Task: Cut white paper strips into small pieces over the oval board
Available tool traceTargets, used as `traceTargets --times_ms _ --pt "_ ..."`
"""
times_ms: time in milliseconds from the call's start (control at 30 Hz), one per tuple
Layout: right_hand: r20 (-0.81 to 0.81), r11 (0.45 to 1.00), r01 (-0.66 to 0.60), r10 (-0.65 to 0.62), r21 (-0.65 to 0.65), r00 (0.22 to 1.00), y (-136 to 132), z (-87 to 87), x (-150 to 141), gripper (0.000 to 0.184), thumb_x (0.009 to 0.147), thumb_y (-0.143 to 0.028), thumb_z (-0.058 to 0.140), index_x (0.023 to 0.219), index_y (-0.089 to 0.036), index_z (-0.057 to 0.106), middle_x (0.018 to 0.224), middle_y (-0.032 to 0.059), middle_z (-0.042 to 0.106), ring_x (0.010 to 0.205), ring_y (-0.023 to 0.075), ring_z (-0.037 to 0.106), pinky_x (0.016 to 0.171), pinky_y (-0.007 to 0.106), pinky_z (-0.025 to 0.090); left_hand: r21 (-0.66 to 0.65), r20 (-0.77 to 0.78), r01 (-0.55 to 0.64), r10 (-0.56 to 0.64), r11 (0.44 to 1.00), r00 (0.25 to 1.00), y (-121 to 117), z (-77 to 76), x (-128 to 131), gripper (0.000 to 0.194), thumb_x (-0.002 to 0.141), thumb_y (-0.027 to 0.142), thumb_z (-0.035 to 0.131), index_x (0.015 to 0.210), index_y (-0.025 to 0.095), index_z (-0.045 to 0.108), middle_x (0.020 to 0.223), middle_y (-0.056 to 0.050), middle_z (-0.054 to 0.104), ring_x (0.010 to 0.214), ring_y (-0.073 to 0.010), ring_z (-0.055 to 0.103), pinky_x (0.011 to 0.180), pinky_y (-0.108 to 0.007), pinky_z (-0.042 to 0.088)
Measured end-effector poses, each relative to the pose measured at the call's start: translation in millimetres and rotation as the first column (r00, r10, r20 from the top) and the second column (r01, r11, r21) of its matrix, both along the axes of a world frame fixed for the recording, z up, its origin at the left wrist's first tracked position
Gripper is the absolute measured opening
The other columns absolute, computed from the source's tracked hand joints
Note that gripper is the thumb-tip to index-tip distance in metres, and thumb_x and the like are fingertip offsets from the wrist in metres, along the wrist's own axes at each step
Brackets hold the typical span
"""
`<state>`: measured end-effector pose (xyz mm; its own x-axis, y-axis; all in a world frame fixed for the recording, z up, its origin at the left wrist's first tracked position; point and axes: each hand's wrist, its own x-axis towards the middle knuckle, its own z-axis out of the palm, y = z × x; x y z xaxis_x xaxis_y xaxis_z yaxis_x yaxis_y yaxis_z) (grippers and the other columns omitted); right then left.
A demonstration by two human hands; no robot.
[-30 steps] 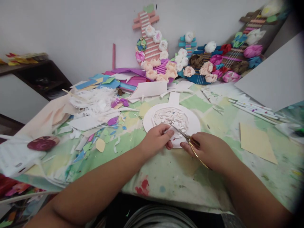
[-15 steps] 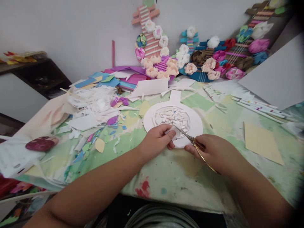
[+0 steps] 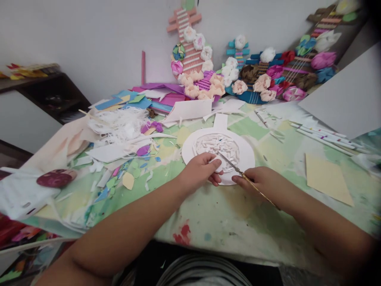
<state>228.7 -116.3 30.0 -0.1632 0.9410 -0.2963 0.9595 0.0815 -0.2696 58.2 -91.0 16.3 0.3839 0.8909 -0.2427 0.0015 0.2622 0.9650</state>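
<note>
My right hand [image 3: 262,183] grips a pair of scissors [image 3: 233,167] with gold handles, its blades pointing up and left. The blades look nearly closed. My left hand [image 3: 202,170] pinches a small piece of white paper [image 3: 219,158] close to the blades; most of the piece is hidden by the fingers. Both hands hover over the near side of a round white cutout [image 3: 188,143] with a short tab at its far end. Inside its ring lies a heap of white paper snippets [image 3: 216,142].
Left are a tangle of white string [image 3: 122,121], coloured paper scraps [image 3: 127,180] and a dark red oval object [image 3: 55,178]. Right lie a yellow paper sheet [image 3: 326,178] and several white sticks [image 3: 324,139]. Flower-decorated guitar-like crafts [image 3: 190,55] lean on the wall.
The scissors have turned in my right hand, so the handles look more edge-on and the blades closer together. My left hand stays in about the same place. The view has shifted slightly.
</note>
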Motion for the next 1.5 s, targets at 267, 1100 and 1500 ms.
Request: traceTargets --times_ms 267,1100,1500 --pt "-0.111 0.991 -0.042 0.028 -0.124 0.993 15.1 6.0 -8.5 0.052 0.07 -0.061 0.03 0.048 -0.017 0.046 0.048 0.0009 0.048 0.046 0.0113 0.042 0.045 0.023 0.029 -0.012 0.025 -0.007 0.007 1.0 1.0 -0.4 2.0 -5.3 0.012 0.071 0.025 0.049 0.068 0.014 0.047 0.059 0.0 0.053 0.042 -0.0057 0.049 0.042 -0.019 0.042" --pt "0.051 0.97 -0.004 -0.009 0.242 0.999 -1.4 9.2 -16.1 0.037 0.072 -0.051 0.037 0.054 -0.02 0.037 0.051 -0.001 0.046 0.046 0.0113 0.041 0.043 0.022 0.023 0.021 0.213 -0.122 0.115 0.992 0.97 6.4 4.6 -17.8 0.012 0.071 0.022 0.051 0.08 0.013 0.053 0.074 -0.003 0.057 0.06 -0.0087 0.055 0.055 -0.023 0.047" --pt "0.072 0.951 0.059 -0.085 0.305 0.994 0.4 3.8 -23.5 0.042 0.071 -0.058 0.031 0.056 -0.02 0.039 0.053 0.0009 0.048 0.046 0.0118 0.039 0.044 0.023 0.02 0.03 0.282 -0.21 0.193 0.977 0.94 4.0 9.4 -19.2 0.013 0.07 0.022 0.053 0.079 0.012 0.055 0.07 -0.002 0.058 0.058 -0.0082 0.056 0.061 -0.025 0.048"
